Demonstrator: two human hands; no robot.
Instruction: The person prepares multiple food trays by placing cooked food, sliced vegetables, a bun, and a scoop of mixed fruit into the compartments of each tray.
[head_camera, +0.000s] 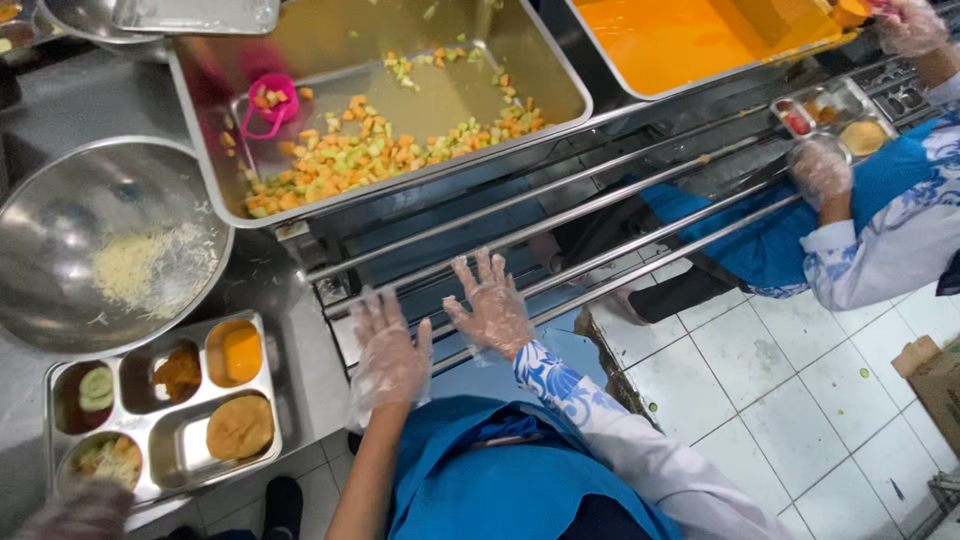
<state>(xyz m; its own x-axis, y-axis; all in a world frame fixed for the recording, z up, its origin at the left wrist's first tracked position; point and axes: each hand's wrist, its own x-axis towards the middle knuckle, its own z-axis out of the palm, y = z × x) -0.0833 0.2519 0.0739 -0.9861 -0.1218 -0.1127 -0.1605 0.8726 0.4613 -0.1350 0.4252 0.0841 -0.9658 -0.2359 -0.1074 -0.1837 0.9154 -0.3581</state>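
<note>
My left hand (390, 355) and my right hand (490, 305) wear clear plastic gloves. Both are held out flat with fingers spread and hold nothing. They hover over the metal slide rails (560, 215) at the front of the serving counter. To the left of my left hand lies a steel compartment tray (150, 435) with a round brown patty, orange sauce, cucumber slices and shredded vegetables. My blue apron fills the bottom of the view.
A big steel bowl (60, 250) holds shredded white food. A deep pan (470, 85) holds diced vegetables and a pink scoop (268, 100). Another pan (680, 40) holds orange liquid. On the right a co-worker's gloved hand (820, 170) holds a tray (835, 115). A blurred gloved hand (75, 510) is at bottom left.
</note>
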